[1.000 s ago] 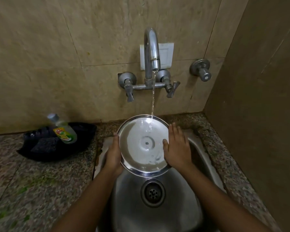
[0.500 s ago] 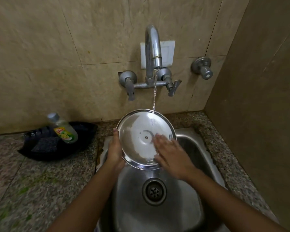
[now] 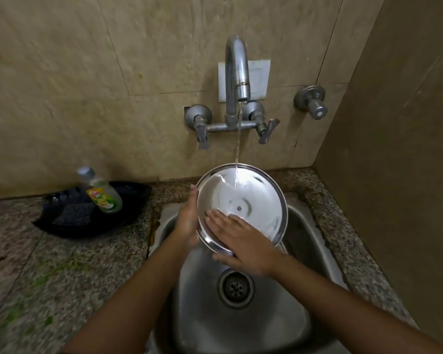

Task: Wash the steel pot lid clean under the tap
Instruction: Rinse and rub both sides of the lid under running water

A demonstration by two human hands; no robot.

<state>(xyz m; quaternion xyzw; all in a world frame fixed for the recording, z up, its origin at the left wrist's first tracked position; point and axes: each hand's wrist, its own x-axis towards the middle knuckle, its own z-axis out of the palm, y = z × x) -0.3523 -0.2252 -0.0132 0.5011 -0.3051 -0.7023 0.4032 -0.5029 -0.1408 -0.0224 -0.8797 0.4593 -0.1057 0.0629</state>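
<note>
Head view: left hand (image 3: 187,222) grips lid (image 3: 256,195), right hand (image 3: 241,241) flat on it.

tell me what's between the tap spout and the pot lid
Only a thin stream of water, falling from the tap spout onto the upper part of the steel pot lid; the head view shows it.

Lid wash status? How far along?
Done: the tap is on and its stream lands on the concave face of the steel pot lid; no suds or grime show there. In hand: the left hand holds the rim, the right hand rubs flat across the wet face. Left: the other face is hidden, so likely flip, rinse, shut the tap.
</note>
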